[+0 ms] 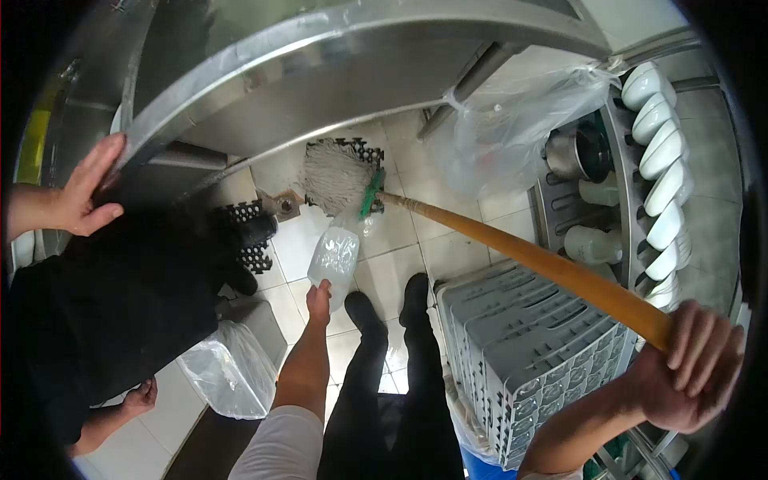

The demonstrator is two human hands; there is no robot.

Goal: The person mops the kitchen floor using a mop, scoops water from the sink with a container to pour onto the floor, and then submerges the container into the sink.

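My right hand (692, 368) is wrapped round the upper end of a mop's wooden handle (520, 258), at the lower right. The handle slants down to a green clamp (372, 194) and a grey string mop head (334, 174), which rests on the floor under the steel counter. Closed on a translucent plastic jug (334, 254) is my left hand (319, 300). The jug is tilted with its far end towards the mop head, and clear liquid seems to show by that end. My left fingers are partly hidden.
A co-worker in black stands at left, one hand (88, 188) at the steel counter's edge (240, 80). Beside my legs are a plastic-lined bin (232, 368) and stacked grey dish racks (520, 320). White bowls (662, 160) line a right-hand shelf. Black mats (254, 256) lie by a floor drain (284, 205).
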